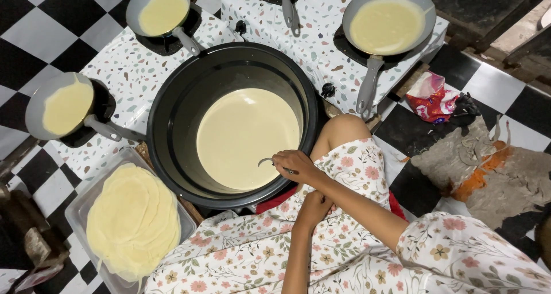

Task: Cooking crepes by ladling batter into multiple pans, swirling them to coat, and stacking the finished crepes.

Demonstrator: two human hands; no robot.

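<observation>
A large black pot (172, 107) sits in front of me, holding pale yellow batter (244, 136). My right hand (293, 163) reaches over the pot's near rim and grips the thin metal handle of a ladle (267, 161); the ladle's bowl is hidden. My left hand (314, 205) rests on my lap on the floral dress, fingers curled shut with nothing visible in them.
Several grey pans of batter stand on terrazzo-patterned burners around the pot: left (63, 104), back left (160, 10), back right (387, 24). A clear tray (77, 211) with stacked thin crepes (132, 219) lies at front left. A red bag (430, 96) and rags (476, 162) lie on the checkered floor.
</observation>
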